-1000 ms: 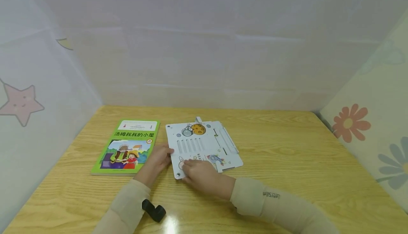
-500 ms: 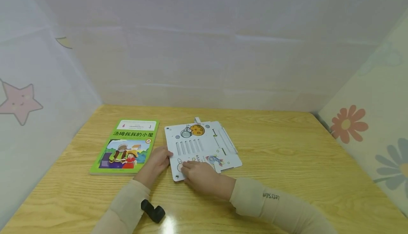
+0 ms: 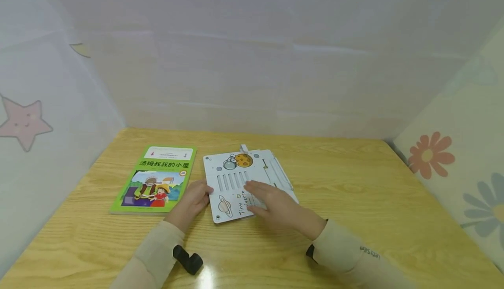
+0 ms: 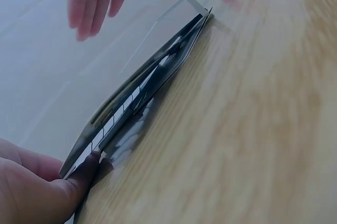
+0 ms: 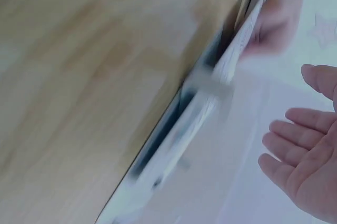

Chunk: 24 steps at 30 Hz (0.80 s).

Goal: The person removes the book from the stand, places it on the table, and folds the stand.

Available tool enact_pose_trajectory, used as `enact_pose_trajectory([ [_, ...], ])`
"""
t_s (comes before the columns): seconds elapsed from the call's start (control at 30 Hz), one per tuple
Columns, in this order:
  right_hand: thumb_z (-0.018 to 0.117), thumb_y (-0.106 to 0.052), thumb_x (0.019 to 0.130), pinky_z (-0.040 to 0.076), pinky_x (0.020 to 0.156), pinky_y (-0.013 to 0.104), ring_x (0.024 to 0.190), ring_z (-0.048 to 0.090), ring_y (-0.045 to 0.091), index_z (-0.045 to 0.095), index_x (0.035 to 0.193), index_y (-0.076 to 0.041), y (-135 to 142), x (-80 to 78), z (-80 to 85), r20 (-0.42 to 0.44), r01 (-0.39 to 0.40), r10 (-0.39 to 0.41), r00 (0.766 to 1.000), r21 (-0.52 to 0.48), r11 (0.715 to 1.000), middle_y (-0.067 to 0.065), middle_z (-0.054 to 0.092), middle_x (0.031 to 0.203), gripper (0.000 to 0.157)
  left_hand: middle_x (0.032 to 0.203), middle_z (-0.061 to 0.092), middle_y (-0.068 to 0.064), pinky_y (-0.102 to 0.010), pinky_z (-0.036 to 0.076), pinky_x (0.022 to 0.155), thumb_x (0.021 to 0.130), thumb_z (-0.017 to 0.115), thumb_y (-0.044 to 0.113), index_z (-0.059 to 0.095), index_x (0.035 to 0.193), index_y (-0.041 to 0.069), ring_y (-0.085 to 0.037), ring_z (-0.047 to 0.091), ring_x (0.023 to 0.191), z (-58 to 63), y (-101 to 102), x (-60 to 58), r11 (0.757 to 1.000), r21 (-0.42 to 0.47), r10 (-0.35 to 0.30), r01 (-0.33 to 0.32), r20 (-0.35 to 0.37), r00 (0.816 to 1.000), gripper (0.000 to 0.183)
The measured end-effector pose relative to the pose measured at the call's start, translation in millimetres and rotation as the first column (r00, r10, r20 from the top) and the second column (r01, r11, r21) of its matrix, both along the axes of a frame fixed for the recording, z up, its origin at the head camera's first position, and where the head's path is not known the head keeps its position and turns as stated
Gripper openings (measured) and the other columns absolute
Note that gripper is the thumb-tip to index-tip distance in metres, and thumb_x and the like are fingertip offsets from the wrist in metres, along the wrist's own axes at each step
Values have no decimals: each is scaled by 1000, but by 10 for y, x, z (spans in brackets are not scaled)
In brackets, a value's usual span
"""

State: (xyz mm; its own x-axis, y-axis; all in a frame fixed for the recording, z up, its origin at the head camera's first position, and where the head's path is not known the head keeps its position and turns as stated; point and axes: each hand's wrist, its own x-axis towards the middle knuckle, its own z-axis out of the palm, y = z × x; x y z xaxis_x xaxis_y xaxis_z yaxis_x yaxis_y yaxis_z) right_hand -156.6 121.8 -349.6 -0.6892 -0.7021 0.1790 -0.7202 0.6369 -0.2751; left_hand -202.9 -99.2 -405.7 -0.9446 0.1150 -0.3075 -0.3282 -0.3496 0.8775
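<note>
A white folding book stand (image 3: 232,188), printed with an astronaut, planets and "Tiny Universe", lies folded near the table's middle. At its left edge, my left hand (image 3: 193,201) pinches the stand. The left wrist view shows the thumb and fingers of the left hand (image 4: 31,187) at the near end of the layered plates (image 4: 131,97). My right hand (image 3: 279,208) hovers over the stand's lower right part, hiding some of the print. In the right wrist view the right hand (image 5: 305,150) has its fingers extended and holds nothing.
A green picture book (image 3: 157,166) lies flat just left of the stand, close to my left forearm. The wooden table (image 3: 354,192) extends to the right. White walls (image 3: 252,83) enclose the back and sides. A black strap end (image 3: 189,260) hangs from the left wrist.
My right hand has let go of the stand's lower left area and moved right and up, uncovering the planet and lettering. The left hand keeps its hold at the edge.
</note>
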Motion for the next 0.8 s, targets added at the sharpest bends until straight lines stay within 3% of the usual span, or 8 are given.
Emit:
enact_pose_trajectory([
  [0.17,59,-29,81,28,96,40,121,29,27,35,129,2,351,-121,-32,-3,167,-167,986,-41,985,16,33,133,62,131,27,-27,-38,26,97,75,28,-18,23,125,-18,-33,26,120,-7,-4,-1,1000,6,9,-9,16,1000,50],
  [0.3,57,-29,82,26,96,43,121,27,31,30,130,6,611,-209,-122,15,265,-265,964,-4,964,21,30,133,65,132,27,-26,-38,25,97,75,28,-18,23,126,-18,-33,25,121,-16,2,-1,1000,20,10,-11,17,1000,50],
  [0.43,56,-28,83,24,96,44,120,26,35,30,127,11,785,-272,-210,41,282,-285,958,62,957,25,30,131,64,131,28,-27,-38,26,97,76,28,-18,23,125,-18,-33,27,120,-22,-4,-5,1000,25,7,-7,13,1000,50],
  [0.63,58,-29,82,25,96,45,120,27,36,28,127,13,872,-273,-259,142,240,-257,956,125,963,26,28,131,69,131,29,-26,-37,28,96,77,29,-17,24,126,-17,-33,28,119,-19,-7,-9,1000,24,6,-6,15,1000,49],
  [0.8,59,-30,81,26,96,43,119,29,35,25,128,14,876,-266,-280,145,197,-218,965,146,969,27,28,130,73,130,30,-25,-37,28,96,76,29,-17,24,126,-16,-32,29,119,-13,-4,-6,1000,25,13,-14,27,1000,50],
])
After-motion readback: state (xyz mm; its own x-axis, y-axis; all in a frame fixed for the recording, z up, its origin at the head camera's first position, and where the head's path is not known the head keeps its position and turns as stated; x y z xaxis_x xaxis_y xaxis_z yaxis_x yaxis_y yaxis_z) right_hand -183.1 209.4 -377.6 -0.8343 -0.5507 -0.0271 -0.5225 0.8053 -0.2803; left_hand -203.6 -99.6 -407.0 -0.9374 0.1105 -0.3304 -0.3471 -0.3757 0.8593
